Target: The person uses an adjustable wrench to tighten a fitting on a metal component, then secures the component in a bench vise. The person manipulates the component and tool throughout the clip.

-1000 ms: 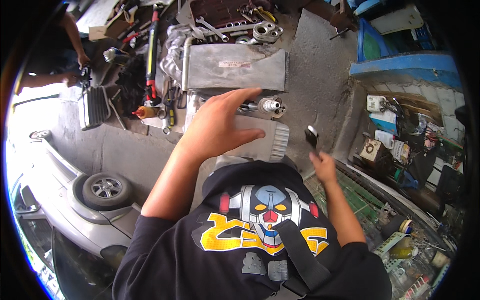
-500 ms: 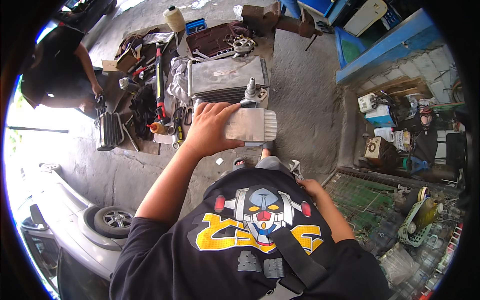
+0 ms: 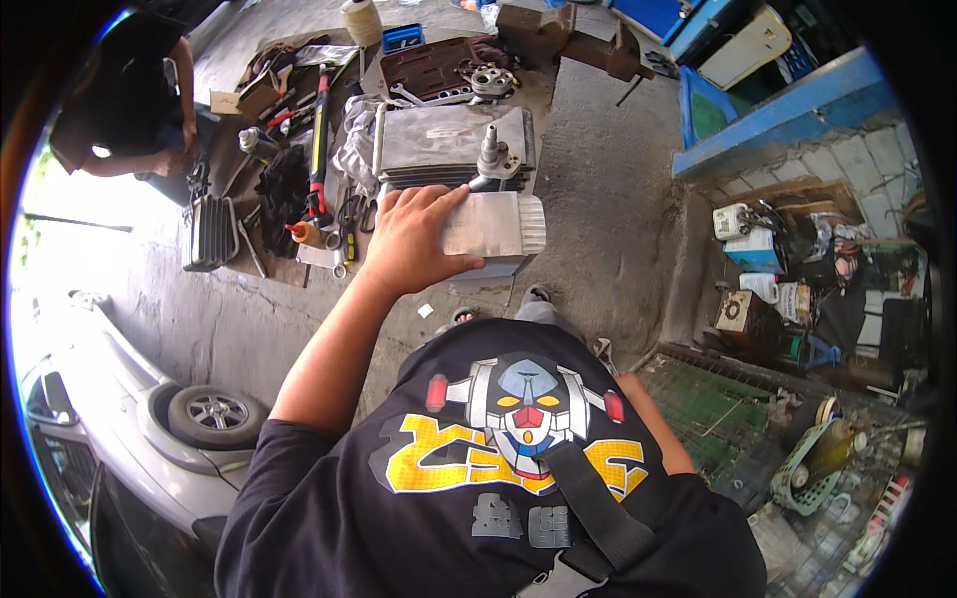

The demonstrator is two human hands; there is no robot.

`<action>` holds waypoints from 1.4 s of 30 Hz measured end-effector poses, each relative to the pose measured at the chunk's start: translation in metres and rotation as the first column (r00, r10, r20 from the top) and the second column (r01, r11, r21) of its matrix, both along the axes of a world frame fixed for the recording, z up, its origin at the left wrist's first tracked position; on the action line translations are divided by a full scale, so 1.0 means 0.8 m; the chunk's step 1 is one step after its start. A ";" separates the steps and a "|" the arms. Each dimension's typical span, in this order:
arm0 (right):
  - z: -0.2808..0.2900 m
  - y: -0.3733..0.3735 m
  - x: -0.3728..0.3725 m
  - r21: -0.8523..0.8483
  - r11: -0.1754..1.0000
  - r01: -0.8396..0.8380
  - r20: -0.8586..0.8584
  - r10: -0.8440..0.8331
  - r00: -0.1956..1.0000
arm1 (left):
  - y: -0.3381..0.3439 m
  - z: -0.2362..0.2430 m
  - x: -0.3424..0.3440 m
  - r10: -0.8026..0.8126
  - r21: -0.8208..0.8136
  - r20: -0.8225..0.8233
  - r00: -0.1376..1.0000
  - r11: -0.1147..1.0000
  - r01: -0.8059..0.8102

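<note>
My left hand (image 3: 411, 237) lies across the left end of a flat silver metal block (image 3: 486, 225) with a ribbed right end, gripping it with the fingers over the far edge and the thumb at the near edge. Just beyond stands a metal fitting with an upright stem (image 3: 489, 151), beside a wide finned metal core (image 3: 439, 135). My right hand (image 3: 629, 385) is low by my right side, its fingers mostly hidden behind my shirt. The jaw of an adjustable wrench (image 3: 603, 349) sticks up from that hand.
Left of the block are a red-and-black bar tool (image 3: 319, 149), dark gloves (image 3: 284, 199) and a glue bottle (image 3: 305, 234). A brown socket case (image 3: 429, 72) and a bench vise (image 3: 573, 40) sit farther off. A co-worker (image 3: 125, 100) bends over another finned part (image 3: 211, 234).
The view has shifted slightly, and my left hand keeps its hold on the block. My right hand and the wrench have sunk further behind my shirt. The co-worker's hands have come together.
</note>
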State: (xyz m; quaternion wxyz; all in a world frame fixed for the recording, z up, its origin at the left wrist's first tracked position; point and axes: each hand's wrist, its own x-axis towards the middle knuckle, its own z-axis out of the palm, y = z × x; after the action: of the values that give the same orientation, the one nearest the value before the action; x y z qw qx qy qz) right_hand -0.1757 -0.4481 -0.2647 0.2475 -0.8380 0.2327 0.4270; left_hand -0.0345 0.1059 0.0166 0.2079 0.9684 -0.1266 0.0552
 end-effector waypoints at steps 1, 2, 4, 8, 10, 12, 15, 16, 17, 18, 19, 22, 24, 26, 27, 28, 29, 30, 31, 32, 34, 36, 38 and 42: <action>0.002 -0.003 0.009 -0.004 1.000 -0.012 -0.006 0.012 1.000 | 0.000 0.001 0.003 0.007 0.012 -0.005 1.000 1.000 -0.007; 0.004 -0.006 0.019 -0.009 1.000 -0.025 -0.011 0.025 1.000 | 0.000 0.002 0.005 0.009 0.023 -0.009 1.000 1.000 -0.009; 0.004 -0.014 0.042 0.003 0.998 -0.059 -0.006 0.059 0.998 | 0.001 0.004 0.007 0.015 0.019 -0.006 1.000 1.000 -0.015; -0.006 -0.038 0.097 0.072 0.988 -0.138 0.066 0.133 0.989 | 0.001 0.005 0.005 0.026 -0.007 -0.047 0.999 1.000 -0.026; -0.016 -0.047 0.136 0.096 0.982 -0.162 0.090 0.153 0.984 | 0.001 0.007 0.004 0.024 -0.021 -0.042 0.999 0.999 -0.025; -0.024 -0.047 0.180 0.129 0.974 -0.186 0.128 0.170 0.977 | 0.000 0.010 0.004 0.038 -0.012 -0.061 0.997 0.999 -0.039; -0.014 -0.035 0.257 0.099 0.958 -0.269 0.188 0.248 0.950 | -0.004 0.016 0.005 0.040 -0.030 -0.070 0.997 0.999 -0.042; -0.005 -0.021 0.284 0.048 0.956 -0.291 0.185 0.277 0.943 | -0.008 0.017 0.004 0.065 -0.033 -0.070 0.995 0.997 -0.067; 0.008 -0.005 0.308 0.109 0.935 -0.337 0.294 0.293 0.910 | -0.014 0.018 0.003 0.092 -0.031 -0.079 0.993 0.995 -0.094; 0.024 0.014 0.332 0.138 0.918 -0.372 0.378 0.299 0.876 | -0.019 0.018 0.002 0.137 -0.031 -0.108 0.985 0.989 -0.141; 0.039 0.038 0.359 0.182 0.889 -0.419 0.426 0.313 0.849 | -0.028 0.016 0.000 0.189 -0.033 -0.043 0.981 0.981 -0.191; 0.079 0.119 0.430 0.325 0.807 -0.493 0.496 0.299 0.815 | -0.051 0.004 -0.003 0.381 -0.028 -0.028 0.924 0.924 -0.382; 0.091 0.175 0.469 0.332 0.787 -0.520 0.515 0.311 0.799 | -0.060 -0.002 -0.002 0.427 -0.048 0.038 0.903 0.904 -0.425; 0.094 0.224 0.493 0.412 0.762 -0.500 0.536 0.241 0.809 | -0.062 -0.003 -0.002 0.461 -0.045 0.011 0.887 0.887 -0.461; 0.095 0.240 0.497 0.478 0.729 -0.491 0.574 0.164 0.802 | -0.063 -0.002 -0.001 0.473 -0.073 0.039 0.880 0.880 -0.470; 0.096 0.253 0.500 0.540 0.690 -0.483 0.603 0.083 0.793 | -0.063 -0.001 -0.002 0.477 -0.073 0.021 0.878 0.877 -0.475; 0.099 0.264 0.502 0.577 0.674 -0.461 0.620 0.006 0.784 | -0.064 0.000 -0.002 0.481 -0.067 0.017 0.877 0.875 -0.479; 0.103 0.272 0.503 0.666 0.606 -0.434 0.578 -0.051 0.814 | -0.065 0.001 -0.002 0.480 -0.069 0.041 0.876 0.876 -0.477; 0.109 0.277 0.502 0.728 0.566 -0.387 0.524 -0.096 0.846 | -0.066 0.002 -0.003 0.486 -0.071 0.041 0.873 0.873 -0.483; 0.115 0.283 0.502 0.788 0.503 -0.354 0.476 -0.134 0.869 | -0.067 0.002 -0.003 0.487 -0.069 0.049 0.872 0.873 -0.483; 0.133 0.284 0.501 0.761 0.558 -0.331 0.445 -0.077 0.892 | -0.068 0.003 -0.003 0.486 -0.070 0.059 0.872 0.874 -0.482; 0.153 0.280 0.497 0.761 0.540 -0.359 0.456 -0.052 0.888 | -0.068 0.001 -0.004 0.483 -0.086 0.061 0.873 0.874 -0.478; 0.176 0.277 0.492 0.764 0.507 -0.400 0.496 -0.064 0.866 | -0.067 -0.001 -0.004 0.489 -0.098 0.076 0.869 0.871 -0.482; 0.236 0.272 0.481 0.799 0.394 -0.454 0.505 -0.031 0.863 | -0.065 -0.004 -0.005 0.475 -0.099 0.071 0.877 0.879 -0.467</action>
State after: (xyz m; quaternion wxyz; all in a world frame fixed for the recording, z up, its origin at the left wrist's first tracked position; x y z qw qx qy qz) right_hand 0.2094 -0.2302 -0.0761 0.6434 -0.6686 -0.2075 0.3099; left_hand -0.0386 0.0539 0.0134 0.2201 0.9574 0.1055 0.1543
